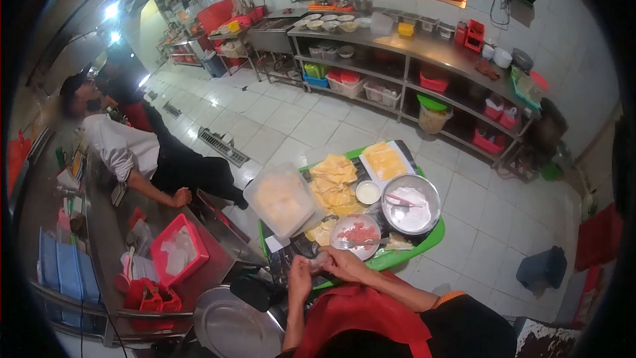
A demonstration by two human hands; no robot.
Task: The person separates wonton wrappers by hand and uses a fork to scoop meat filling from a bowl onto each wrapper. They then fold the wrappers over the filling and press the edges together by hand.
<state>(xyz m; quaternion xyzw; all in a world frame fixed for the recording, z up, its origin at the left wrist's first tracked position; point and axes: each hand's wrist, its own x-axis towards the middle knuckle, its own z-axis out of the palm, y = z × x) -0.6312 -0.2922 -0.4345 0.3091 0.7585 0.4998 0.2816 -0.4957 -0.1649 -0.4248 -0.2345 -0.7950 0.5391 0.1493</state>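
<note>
My left hand point(300, 274) and my right hand point(343, 265) meet at the near edge of a green-rimmed table point(424, 250). Their fingers are closed together around a small pale piece point(320, 262), too small to make out well. Just beyond them is a plate point(342, 238) of pink filling point(358, 233) with a fork on it. Yellow wrapper sheets point(331, 182) lie behind the plate. To the right stand a small white bowl point(368, 192) and a metal bowl point(429, 209) of white powder with a utensil inside. A translucent container point(278, 200) sits at the left.
Another person point(122, 146) leans on the left counter, a fist resting there. A pink basket point(203, 252) and a round metal lid point(228, 325) are near my left side. Steel shelving point(404, 69) with bowls runs along the back wall. A dark bin point(542, 268) stands at right.
</note>
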